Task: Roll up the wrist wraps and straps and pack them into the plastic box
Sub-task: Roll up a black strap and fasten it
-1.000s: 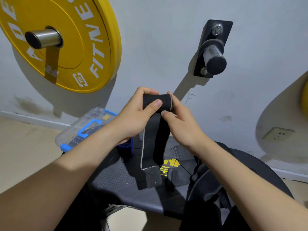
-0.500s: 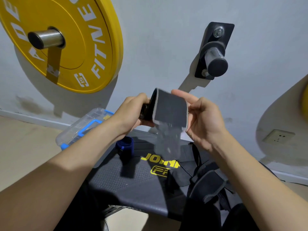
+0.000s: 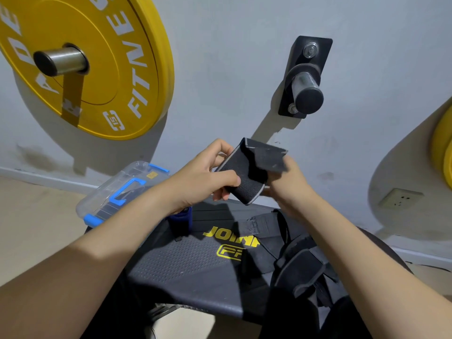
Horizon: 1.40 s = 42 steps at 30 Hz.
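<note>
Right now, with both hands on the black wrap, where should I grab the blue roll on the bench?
Pinch the blue roll across its curved sides, coming from above and the right: the left forearm hides its left part. It seems to stand on end near the plastic box, so squeezing the sides should keep the coil from unwinding.

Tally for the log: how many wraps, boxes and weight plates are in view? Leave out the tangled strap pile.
Wraps: 2, black wrap and blue wrap
Box: 1
Plates: 2, left plate and right plate
Total: 5
</note>
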Each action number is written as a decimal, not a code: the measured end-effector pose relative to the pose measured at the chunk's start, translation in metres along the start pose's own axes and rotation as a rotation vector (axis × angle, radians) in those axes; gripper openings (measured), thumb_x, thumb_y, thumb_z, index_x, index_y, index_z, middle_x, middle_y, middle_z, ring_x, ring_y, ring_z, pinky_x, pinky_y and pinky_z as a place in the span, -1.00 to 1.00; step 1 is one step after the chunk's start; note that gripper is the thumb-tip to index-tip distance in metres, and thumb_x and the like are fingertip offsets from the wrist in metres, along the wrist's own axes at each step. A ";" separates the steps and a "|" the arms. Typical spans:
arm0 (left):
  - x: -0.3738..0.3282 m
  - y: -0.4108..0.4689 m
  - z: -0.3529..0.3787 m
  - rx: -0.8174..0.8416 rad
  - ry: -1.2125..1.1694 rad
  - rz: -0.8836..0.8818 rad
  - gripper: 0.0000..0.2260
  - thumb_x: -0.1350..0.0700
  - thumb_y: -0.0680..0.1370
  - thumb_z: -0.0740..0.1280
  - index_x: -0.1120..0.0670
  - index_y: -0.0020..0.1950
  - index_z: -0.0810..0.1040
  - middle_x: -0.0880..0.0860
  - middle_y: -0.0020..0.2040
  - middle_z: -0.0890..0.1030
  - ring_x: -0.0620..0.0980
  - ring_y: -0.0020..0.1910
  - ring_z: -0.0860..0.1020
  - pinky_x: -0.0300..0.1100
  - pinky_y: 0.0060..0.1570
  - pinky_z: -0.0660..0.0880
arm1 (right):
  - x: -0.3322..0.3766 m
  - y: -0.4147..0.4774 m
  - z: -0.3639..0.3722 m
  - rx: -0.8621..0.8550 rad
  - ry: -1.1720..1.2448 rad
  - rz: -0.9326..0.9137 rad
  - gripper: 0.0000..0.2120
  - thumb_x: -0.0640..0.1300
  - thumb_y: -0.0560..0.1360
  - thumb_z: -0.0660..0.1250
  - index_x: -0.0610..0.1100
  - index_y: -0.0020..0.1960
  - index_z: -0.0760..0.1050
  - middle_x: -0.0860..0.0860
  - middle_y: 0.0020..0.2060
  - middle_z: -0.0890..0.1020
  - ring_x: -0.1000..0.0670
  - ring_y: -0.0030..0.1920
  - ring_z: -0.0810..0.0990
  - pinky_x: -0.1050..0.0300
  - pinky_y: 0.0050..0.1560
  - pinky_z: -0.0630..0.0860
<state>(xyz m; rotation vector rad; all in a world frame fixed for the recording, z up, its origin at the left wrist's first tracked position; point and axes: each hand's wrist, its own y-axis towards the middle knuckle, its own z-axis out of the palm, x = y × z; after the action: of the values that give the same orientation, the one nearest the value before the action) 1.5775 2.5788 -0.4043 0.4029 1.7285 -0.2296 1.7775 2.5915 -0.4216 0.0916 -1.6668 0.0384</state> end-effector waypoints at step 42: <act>-0.002 -0.002 0.033 -0.493 0.403 0.360 -0.33 -0.04 0.29 0.66 -0.06 0.37 0.56 -0.10 0.11 0.65 -0.08 0.04 0.61 -0.31 0.08 0.55 | 0.009 0.000 0.020 0.132 0.038 0.483 -0.79 -0.42 0.64 0.14 -0.33 0.13 0.55 -0.24 -0.26 0.67 -0.12 -0.42 0.67 0.12 -0.43 0.62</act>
<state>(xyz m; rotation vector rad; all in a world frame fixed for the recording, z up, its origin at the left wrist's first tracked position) 1.6071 2.5644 -0.4091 0.4015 1.9875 0.5639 1.7563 2.5896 -0.4142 -0.2128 -1.6143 0.5121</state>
